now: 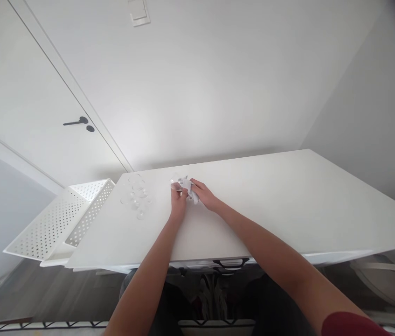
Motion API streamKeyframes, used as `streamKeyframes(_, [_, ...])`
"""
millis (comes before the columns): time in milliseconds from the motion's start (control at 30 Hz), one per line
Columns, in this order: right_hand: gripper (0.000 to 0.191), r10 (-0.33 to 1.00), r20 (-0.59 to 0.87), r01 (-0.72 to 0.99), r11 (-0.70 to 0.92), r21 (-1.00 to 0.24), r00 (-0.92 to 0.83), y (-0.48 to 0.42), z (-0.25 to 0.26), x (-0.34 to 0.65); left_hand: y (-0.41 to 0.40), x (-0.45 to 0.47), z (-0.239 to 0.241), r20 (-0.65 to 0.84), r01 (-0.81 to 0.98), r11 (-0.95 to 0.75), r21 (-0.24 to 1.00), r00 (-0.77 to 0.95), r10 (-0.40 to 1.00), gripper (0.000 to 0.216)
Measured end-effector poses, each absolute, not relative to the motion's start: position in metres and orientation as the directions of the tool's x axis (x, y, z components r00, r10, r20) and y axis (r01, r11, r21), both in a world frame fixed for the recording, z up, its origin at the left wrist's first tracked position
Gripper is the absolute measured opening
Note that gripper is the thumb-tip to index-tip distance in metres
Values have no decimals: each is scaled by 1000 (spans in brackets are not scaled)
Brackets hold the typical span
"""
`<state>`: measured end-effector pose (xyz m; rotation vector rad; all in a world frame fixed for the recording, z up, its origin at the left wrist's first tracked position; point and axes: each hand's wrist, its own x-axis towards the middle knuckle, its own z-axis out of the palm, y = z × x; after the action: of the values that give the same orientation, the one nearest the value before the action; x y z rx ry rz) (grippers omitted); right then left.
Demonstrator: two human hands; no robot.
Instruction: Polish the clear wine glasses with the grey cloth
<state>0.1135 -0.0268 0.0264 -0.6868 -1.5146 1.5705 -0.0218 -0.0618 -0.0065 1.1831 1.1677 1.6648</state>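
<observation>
Both arms reach out over a white table point(288, 210). My left hand point(178, 201) grips a small clear glass point(177, 181) near the table's far edge. My right hand point(202, 192) holds a crumpled white cloth point(190, 188) pressed against that glass. The two hands touch around the glass and cloth. Just left of my hands, several more small clear glasses point(136, 195) stand in a loose group on the table.
A white perforated basket point(60, 219) sits off the table's left end. Behind it is a white door with a dark handle point(77, 122). White walls close in behind and to the right. A black handle point(231, 264) shows under the table's near edge.
</observation>
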Motion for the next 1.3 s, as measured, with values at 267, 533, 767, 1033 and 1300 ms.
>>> streamKeyframes(267, [39,697,18,-184,-164,-969,-717,-21,27,132,-66,-23,-7,189,-134,-222,966,-223,956,60])
streamKeyframes(533, [30,822,88,-29,87,-996,-562,-22,25,124,-63,-25,-2,138,-333,-238,913,-295,945,60])
streamKeyframes(767, [33,712,15,-128,-105,-986,-702,-22,22,120,-63,-25,-4,176,-359,-285,889,-307,935,56])
streamKeyframes(1033, [27,947,242,18,251,-968,-214,8,5,130,-58,-30,-4,274,-238,-360,902,-327,904,61])
streamKeyframes(1300, [43,925,-39,-335,-176,-926,-377,10,-1,135,-64,-26,2,354,-231,-426,875,-296,887,65])
